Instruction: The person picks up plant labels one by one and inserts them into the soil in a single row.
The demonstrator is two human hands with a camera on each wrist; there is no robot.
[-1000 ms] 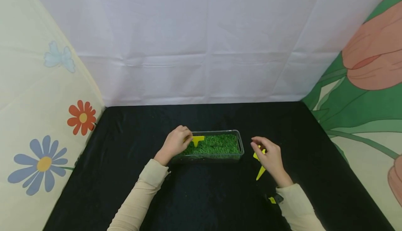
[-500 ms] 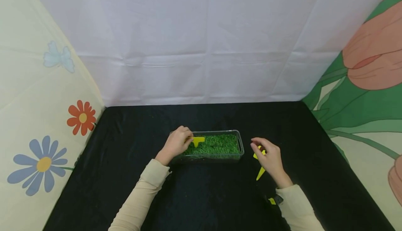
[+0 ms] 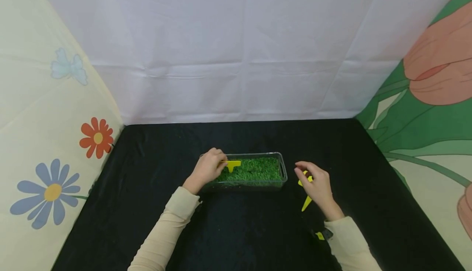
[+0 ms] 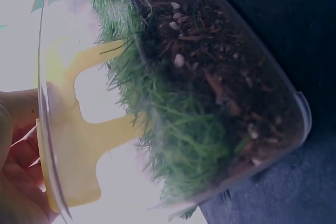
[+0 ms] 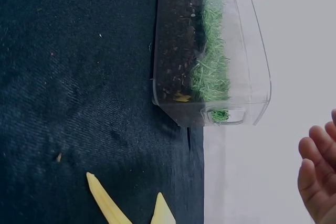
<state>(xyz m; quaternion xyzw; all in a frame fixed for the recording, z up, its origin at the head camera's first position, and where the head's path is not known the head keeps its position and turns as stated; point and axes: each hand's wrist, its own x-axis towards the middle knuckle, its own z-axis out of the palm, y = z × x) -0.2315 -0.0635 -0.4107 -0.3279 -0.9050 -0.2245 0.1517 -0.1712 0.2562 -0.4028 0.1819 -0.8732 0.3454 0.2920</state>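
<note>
My left hand (image 3: 206, 165) pinches a yellow T-shaped plant label at the left part of a clear tub (image 3: 243, 183) of green grass (image 3: 262, 169). In the left wrist view, yellow label pieces (image 4: 71, 145) show two stems going down into the grass, with the fingers behind their wide tops. Dark soil (image 4: 210, 72) lies under the grass. To the right of the tub, my right hand (image 3: 318, 184) hovers with loosely curved fingers and thumb apart, holding nothing. Beneath it, yellow plant labels (image 3: 306, 204) lie on the cloth; the hand partly hides them.
A black cloth (image 3: 236, 230) covers the table. Another yellow piece (image 3: 319, 235) shows beside the right cuff. White fabric (image 3: 236, 58) hangs behind, with flower-printed panels at the left (image 3: 44, 132) and right (image 3: 424, 140).
</note>
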